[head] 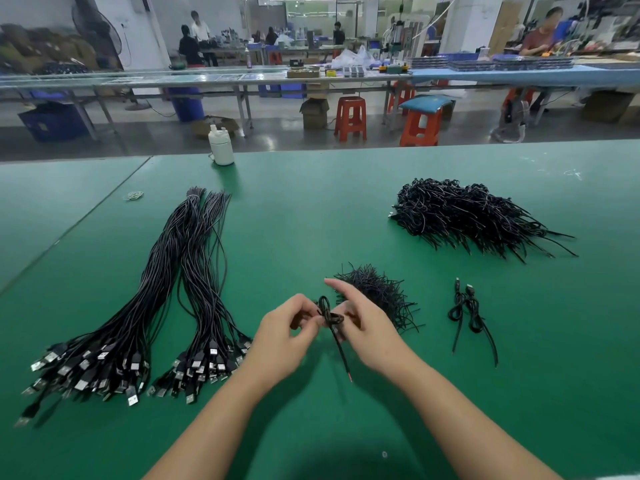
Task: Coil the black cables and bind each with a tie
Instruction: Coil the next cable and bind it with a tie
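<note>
Both hands, left (280, 336) and right (363, 327), pinch one coiled cable (330, 318) above the green bench (311, 209), tie half-wound. Risk: loosened pinch, coil springs open, I rewind.

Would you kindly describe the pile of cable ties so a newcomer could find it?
On the green table, look just beyond the right hand. The pile of cable ties is a small bristly black tuft, far smaller than the heap of coiled cables further back.

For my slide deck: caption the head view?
Both hands bind a coiled black cable beside the pile of ties.
</note>
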